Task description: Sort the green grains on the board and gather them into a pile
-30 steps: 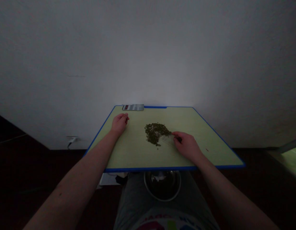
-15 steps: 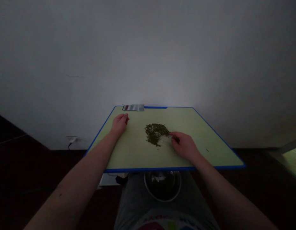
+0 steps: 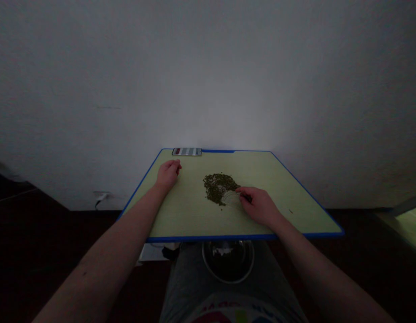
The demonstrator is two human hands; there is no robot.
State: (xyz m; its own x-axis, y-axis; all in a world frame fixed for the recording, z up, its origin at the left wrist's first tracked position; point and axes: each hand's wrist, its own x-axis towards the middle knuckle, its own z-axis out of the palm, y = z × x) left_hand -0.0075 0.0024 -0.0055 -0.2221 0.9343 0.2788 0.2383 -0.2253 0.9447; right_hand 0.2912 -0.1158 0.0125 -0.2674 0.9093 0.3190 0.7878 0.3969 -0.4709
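Since you asked about the right hand (image 3: 260, 206), what's it up to?

Fingers are curled in pretty narrow, with the index finger reaching to the right edge of the green grains (image 3: 214, 193). Some dark patch sits under the fingers, but I can't tell if it's grains in its grip or just shadow.

OK, and those pale streaks (image 3: 230, 196) beside it?

Thin curved lines, right between the fingers and the lower part of the grains. Too dim for me to say what they are, tbh.

Left hand (image 3: 168, 174)?

Loosely curled on the left side of the table (image 3: 194, 215), well apart from the grains. Can't see into the palm, so no clue whether it's holding something.

Where are the grains exactly?

Spread in a loose, uneven patch around the middle of the table, with a few strays near the edges. It's a pale yellow-green top with blue trim, up near a grey wall (image 3: 228, 89).

Anything else around?

Phone (image 3: 186, 152) at the far left edge, screen lit, just beyond the left hand. Tiny sliver (image 3: 291, 211) off to the right. Below the near edge, a shiny metal bowl (image 3: 228, 281) sits on the person's lap, and its inside is too dark to read.
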